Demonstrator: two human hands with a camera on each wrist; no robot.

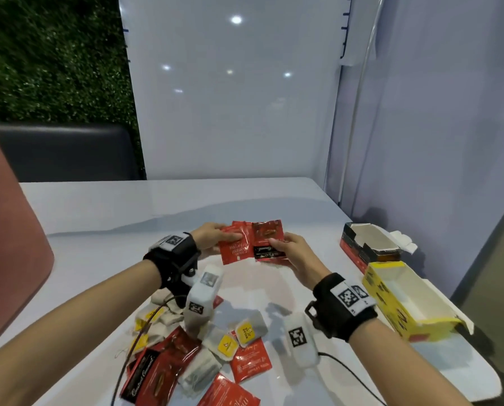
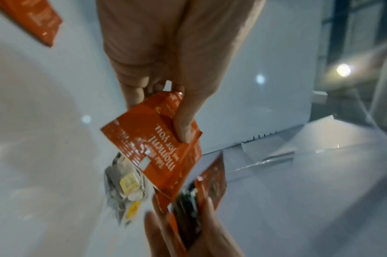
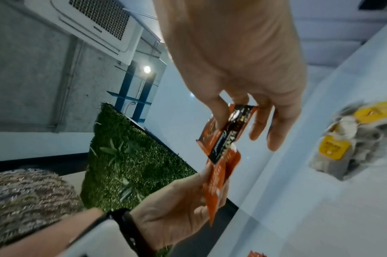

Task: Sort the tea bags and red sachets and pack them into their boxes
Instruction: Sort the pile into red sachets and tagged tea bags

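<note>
Hands meet above the desk [image 1: 104,206]: left hand [image 1: 212,237] and right hand [image 1: 291,253] each pinch red sachets [image 1: 252,241] between thumb and fingers, gathering them. Next, probably, carrying the bundle rightward to the red box [image 1: 362,244], beyond the right fingers; tea bags [image 1: 244,329] lie nearer the person.

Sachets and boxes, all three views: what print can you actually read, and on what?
"moment for you": on the red sachet pinched in the left hand, printed upside down to the left wrist camera.
Dark-banded sachet in the right hand: script logo, blurred.
Long red-and-black sachet on the table: cursive script, not surely readable.
Yellow tea bag tags: too small.
Yellow box and red-and-black box: print unreadable.
Wrist markers: coded patterns, no words.
</note>
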